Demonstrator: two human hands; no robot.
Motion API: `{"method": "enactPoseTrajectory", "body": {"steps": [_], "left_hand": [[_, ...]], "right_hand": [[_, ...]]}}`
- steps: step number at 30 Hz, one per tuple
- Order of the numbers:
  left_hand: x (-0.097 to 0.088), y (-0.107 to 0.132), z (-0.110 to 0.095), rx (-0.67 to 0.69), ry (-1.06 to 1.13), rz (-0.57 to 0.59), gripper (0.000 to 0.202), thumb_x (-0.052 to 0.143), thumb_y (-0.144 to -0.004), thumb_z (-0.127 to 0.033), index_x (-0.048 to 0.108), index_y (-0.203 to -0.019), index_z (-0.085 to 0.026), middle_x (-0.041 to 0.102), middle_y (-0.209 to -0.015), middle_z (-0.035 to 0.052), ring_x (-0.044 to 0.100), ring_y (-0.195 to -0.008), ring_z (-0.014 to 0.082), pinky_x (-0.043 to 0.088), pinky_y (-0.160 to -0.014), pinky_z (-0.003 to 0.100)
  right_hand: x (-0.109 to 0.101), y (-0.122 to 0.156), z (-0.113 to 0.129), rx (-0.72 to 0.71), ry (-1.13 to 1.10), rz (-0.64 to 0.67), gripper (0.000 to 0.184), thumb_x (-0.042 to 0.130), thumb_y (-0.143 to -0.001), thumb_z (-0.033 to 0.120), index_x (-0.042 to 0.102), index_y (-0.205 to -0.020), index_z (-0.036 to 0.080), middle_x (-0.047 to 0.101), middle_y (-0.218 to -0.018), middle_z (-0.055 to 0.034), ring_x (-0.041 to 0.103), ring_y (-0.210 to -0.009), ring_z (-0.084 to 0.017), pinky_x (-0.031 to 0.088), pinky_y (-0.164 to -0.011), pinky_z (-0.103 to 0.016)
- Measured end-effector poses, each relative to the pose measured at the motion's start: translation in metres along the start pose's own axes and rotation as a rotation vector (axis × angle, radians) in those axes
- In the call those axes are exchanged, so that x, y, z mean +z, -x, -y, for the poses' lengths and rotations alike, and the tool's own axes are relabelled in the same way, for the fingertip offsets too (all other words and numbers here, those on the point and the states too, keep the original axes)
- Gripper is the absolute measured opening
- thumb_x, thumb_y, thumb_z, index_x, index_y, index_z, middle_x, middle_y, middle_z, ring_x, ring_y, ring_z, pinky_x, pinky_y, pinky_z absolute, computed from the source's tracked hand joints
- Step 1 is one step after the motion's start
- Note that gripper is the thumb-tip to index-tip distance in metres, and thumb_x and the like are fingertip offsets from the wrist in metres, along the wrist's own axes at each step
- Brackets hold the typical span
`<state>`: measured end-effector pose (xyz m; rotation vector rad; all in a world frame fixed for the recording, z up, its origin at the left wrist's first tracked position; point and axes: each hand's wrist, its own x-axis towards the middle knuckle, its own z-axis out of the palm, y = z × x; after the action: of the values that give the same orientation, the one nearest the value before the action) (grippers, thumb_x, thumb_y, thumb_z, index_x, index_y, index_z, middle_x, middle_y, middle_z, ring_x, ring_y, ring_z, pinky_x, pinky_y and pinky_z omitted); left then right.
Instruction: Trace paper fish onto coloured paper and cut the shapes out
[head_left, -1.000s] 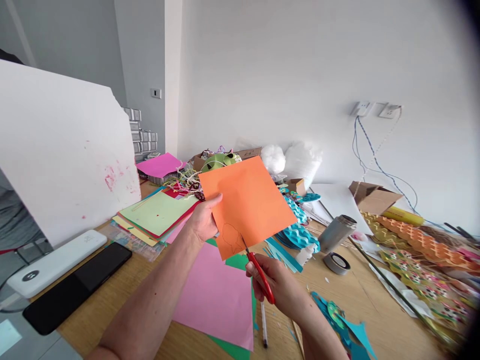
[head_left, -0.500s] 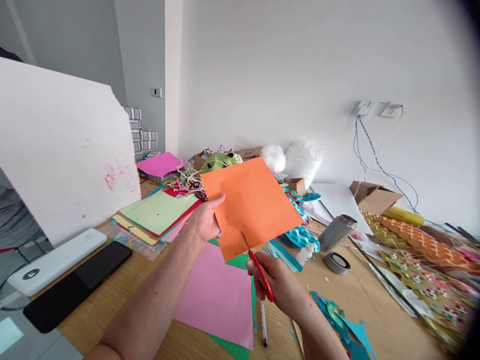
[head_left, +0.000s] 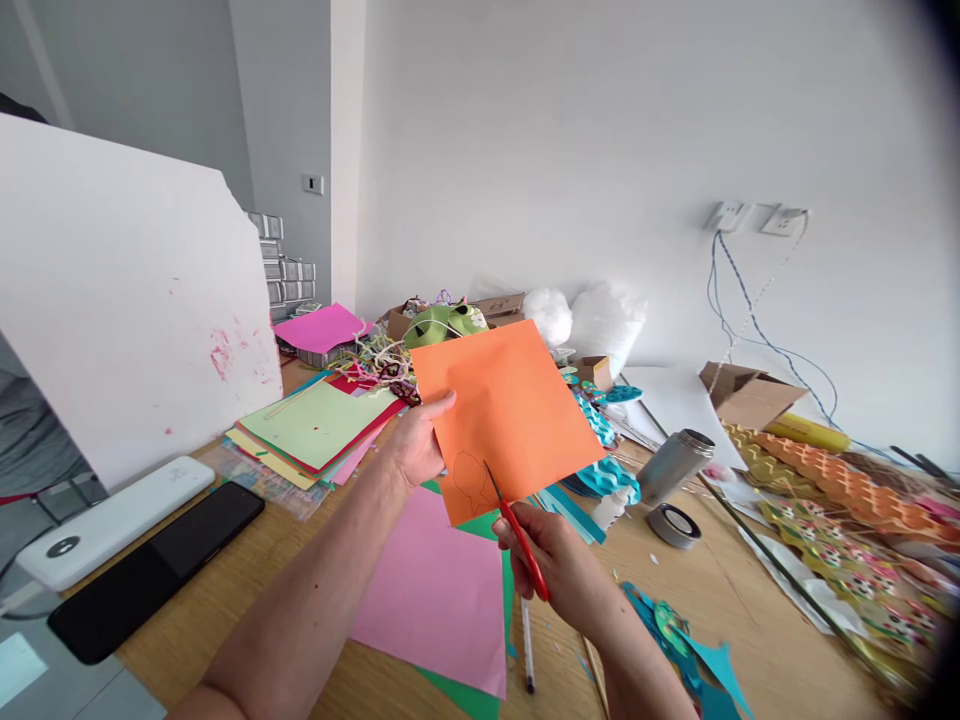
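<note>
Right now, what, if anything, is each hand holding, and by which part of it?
The left hand holds the orange sheet by its left edge; the right hand holds the red scissors by the handles.

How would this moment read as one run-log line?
left hand: holds orange paper | right hand: holds red scissors | blades: beside drawn outline

No lettering I can read from here.
The long white device [head_left: 120, 520] on the table carries a faint grey marking, too small to make out. Dark print on the brown cardboard [head_left: 504, 304] at the back is just as illegible, and so are the stacked grey boxes [head_left: 294, 271]. The orange sheet [head_left: 517, 400] bears a drawn outline, not letters.
</note>
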<state>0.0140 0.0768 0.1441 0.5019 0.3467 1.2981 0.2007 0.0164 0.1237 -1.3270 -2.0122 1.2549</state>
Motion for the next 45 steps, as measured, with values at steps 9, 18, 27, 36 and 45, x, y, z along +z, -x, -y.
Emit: {"method": "enactPoseTrajectory", "body": {"steps": [9, 18, 27, 36, 45], "left_hand": [[0.003, 0.000, 0.005, -0.068, 0.021, 0.052, 0.039, 0.042, -0.092, -0.020, 0.052, -0.127, -0.008, 0.068, -0.110, 0.0147, 0.063, -0.104, 0.0259, 0.044, -0.097, 0.039], [0.002, -0.001, 0.006, -0.043, 0.024, 0.075, 0.040, 0.043, -0.091, -0.018, 0.051, -0.129, -0.010, 0.068, -0.111, 0.0140, 0.064, -0.104, 0.0258, 0.044, -0.097, 0.039], [0.004, -0.001, 0.010, -0.073, 0.039, 0.077, 0.037, 0.043, -0.092, -0.019, 0.054, -0.125, -0.007, 0.068, -0.110, 0.0152, 0.064, -0.105, 0.0257, 0.043, -0.098, 0.039], [0.007, 0.001, 0.010, -0.069, 0.032, 0.045, 0.037, 0.041, -0.092, -0.019, 0.053, -0.126, -0.008, 0.068, -0.110, 0.0141, 0.063, -0.105, 0.0258, 0.043, -0.099, 0.041], [0.006, 0.001, 0.012, -0.063, 0.029, 0.040, 0.038, 0.049, -0.089, -0.020, 0.054, -0.126, -0.009, 0.067, -0.113, 0.0150, 0.063, -0.105, 0.0263, 0.044, -0.097, 0.039]], "right_hand": [[0.000, -0.002, -0.005, 0.009, -0.031, 0.015, 0.041, 0.051, -0.081, 0.058, 0.049, -0.068, 0.019, 0.054, -0.044, 0.0030, 0.042, -0.038, -0.008, 0.029, -0.040, -0.019], [-0.002, -0.004, -0.006, 0.090, -0.102, -0.039, 0.042, 0.062, -0.073, 0.055, 0.046, -0.057, 0.019, 0.053, -0.039, 0.0024, 0.041, -0.035, -0.008, 0.027, -0.038, -0.020], [-0.005, -0.005, -0.004, 0.101, -0.135, -0.052, 0.044, 0.065, -0.069, 0.057, 0.049, -0.055, 0.018, 0.054, -0.039, 0.0012, 0.042, -0.034, -0.007, 0.026, -0.037, -0.019], [-0.005, -0.006, -0.010, 0.096, -0.167, -0.083, 0.046, 0.066, -0.066, 0.058, 0.053, -0.053, 0.016, 0.051, -0.036, 0.0016, 0.039, -0.032, -0.007, 0.024, -0.036, -0.020], [-0.008, -0.009, -0.015, 0.089, -0.148, -0.101, 0.052, 0.062, -0.069, 0.062, 0.052, -0.048, 0.016, 0.052, -0.037, 0.0002, 0.040, -0.033, -0.007, 0.025, -0.037, -0.020]]}}
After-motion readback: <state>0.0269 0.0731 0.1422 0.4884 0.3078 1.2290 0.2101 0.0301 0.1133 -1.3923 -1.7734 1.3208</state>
